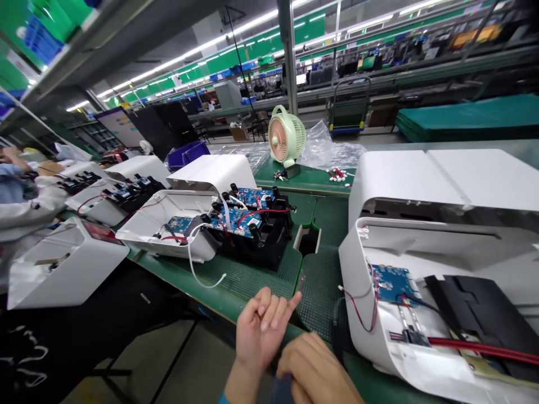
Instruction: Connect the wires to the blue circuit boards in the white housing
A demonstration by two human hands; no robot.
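My left hand point(264, 326) is raised palm-up at the table's front edge. Its fingers curl in, the little finger sticks out, and nothing shows in its grip. Just right of it is my right hand point(315, 367), seen from the back with fingers bent together and their tips partly hidden; I see nothing in it. To the right stands an opened white housing point(357, 314) with a blue circuit board point(393, 282), red and black wires and a black panel point(484, 314) inside. Left of my hands sits another opened white housing point(168, 203), beside a black frame point(265, 247) bearing blue boards.
A green conveyor table point(324, 280) carries the housings, with a square opening point(308, 241) between mats. Behind are a green fan point(286, 134), red-and-white connectors point(337, 175) and clear plastic film point(322, 146). Another person's sleeve point(25, 213) shows at far left, near more white housings.
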